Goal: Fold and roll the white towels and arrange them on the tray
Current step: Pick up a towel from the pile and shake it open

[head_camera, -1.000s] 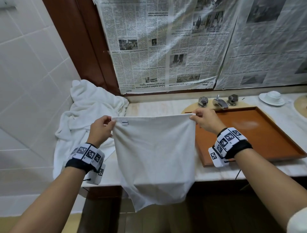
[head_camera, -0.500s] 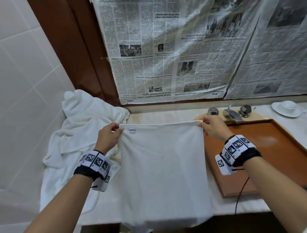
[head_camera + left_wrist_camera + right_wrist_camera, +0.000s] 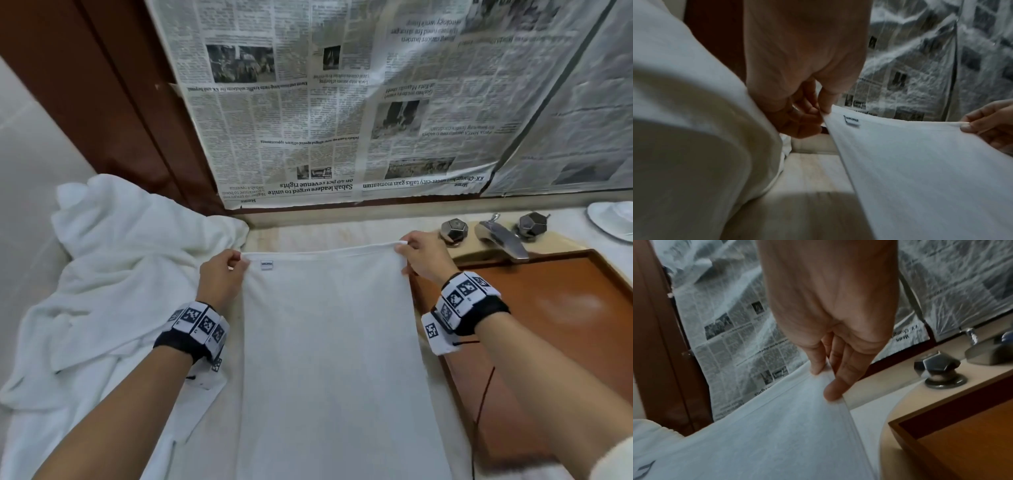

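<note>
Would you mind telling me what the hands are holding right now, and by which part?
Both hold one white towel by its far top corners: the left hand pinches the corner beside the label, the right hand the opposite corner.

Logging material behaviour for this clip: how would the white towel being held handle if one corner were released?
Probably floppy: the towel hangs in a sheet from two pinched corners, left hand and right hand. Likely light, since fingertip pinches carry it. A released corner would probably droop.

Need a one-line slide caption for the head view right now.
Left hand and right hand pinch the top corners of a white towel over the counter, beside the wooden tray.
</note>
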A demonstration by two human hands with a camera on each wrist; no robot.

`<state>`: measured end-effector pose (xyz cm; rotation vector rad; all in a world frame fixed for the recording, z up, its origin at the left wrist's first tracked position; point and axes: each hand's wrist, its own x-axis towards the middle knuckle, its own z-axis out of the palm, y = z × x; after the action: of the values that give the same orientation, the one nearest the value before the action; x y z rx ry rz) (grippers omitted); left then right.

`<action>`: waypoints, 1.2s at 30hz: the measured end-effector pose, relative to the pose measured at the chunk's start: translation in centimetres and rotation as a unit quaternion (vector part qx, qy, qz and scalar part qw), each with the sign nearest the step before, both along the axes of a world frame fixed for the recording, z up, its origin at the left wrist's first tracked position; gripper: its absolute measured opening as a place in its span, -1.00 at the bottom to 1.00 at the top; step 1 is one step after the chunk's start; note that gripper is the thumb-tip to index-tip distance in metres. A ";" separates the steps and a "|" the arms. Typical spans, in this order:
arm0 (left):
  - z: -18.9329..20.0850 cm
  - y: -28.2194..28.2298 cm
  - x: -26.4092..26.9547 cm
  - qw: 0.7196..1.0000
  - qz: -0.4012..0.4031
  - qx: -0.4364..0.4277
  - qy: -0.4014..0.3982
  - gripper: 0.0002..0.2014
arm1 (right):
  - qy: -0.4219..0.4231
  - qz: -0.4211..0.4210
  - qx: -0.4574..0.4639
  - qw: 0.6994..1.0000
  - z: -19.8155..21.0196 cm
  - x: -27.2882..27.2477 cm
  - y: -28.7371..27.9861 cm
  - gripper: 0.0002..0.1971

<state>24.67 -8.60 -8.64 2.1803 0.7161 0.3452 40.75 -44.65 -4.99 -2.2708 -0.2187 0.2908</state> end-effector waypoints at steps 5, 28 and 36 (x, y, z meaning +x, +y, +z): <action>-2.6 0.8 4.2 0.998 0.033 0.024 0.049 -0.88 | 0.039 0.011 0.007 0.999 -3.9 4.6 1.8 -0.89; -9.3 -1.8 7.8 0.982 -0.043 0.180 0.039 -0.49 | -0.031 0.095 -0.184 0.978 -8.4 3.4 7.1 -0.47; -11.0 -9.7 6.6 0.934 -0.185 0.203 0.227 -0.43 | -0.038 0.232 -0.296 0.926 -13.1 -3.7 13.0 -0.42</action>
<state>31.24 -18.30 -19.60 2.7702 0.4802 -0.2429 37.04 -31.61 -18.14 -2.8079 -0.8085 0.5766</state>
